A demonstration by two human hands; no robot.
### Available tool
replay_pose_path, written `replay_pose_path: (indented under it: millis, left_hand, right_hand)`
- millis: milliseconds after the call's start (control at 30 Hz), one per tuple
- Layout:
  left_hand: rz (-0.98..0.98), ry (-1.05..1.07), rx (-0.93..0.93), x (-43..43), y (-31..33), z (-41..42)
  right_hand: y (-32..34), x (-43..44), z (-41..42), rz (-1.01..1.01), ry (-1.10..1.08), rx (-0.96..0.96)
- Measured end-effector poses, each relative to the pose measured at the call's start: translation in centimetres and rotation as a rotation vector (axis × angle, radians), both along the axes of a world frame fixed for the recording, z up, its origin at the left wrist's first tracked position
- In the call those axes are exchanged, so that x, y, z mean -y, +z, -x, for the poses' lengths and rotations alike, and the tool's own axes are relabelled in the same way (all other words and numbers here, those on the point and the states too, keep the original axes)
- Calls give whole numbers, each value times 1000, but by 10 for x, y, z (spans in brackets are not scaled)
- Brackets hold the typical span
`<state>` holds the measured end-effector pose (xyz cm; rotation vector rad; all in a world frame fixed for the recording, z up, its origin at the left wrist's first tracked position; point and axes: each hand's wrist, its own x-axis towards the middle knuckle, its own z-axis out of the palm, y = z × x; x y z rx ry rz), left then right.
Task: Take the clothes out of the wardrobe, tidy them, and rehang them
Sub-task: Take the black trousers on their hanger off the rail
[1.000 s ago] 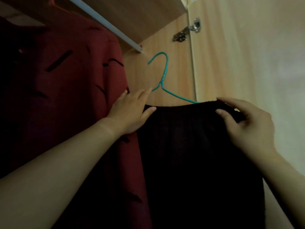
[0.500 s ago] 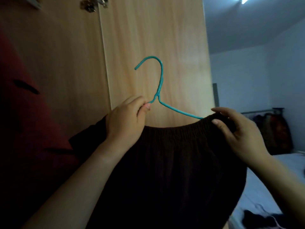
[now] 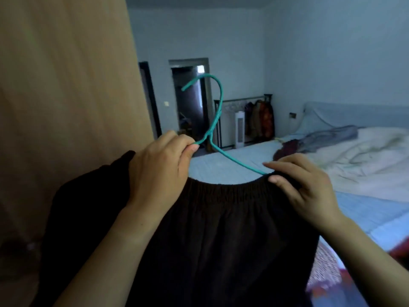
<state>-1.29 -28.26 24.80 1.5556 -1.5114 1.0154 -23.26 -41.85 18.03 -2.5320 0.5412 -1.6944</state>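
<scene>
Your view has swung from the wardrobe's inside out to the bedroom, and the dark garment (image 3: 221, 229) has come away with you. Your left hand (image 3: 159, 171) pinches the teal hanger (image 3: 218, 111) at its neck. Your right hand (image 3: 307, 187) is closed on the elastic waistband beside the wardrobe door (image 3: 66, 96), before the bed (image 3: 354, 173).

a dark brown garment (image 3: 221, 229) with a gathered elastic waistband hangs on a teal wire hanger (image 3: 215, 120), whose hook curls toward 11 o'clock and whose visible arm slopes toward 4 o'clock into the waistband.
</scene>
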Motion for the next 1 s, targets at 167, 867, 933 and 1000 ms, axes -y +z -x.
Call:
replay_pose_path:
  millis: [167,867,933,1000]
  left_hand:
    - [-81,-155,-110,49,-56,86]
    - [-306,-395,-625,243,-220,199]
    - [-284,-382,-626,282,-215,190]
    - [-268,-362,-628,326,-210,176]
  right_hand:
    - [-46,21,105,-40,-137,-24]
    - [-165,193,229,-139,-320,-175]
    - [-160,236,218,-127,-317,-155]
    - [-156,282,201,-121,-313,-146]
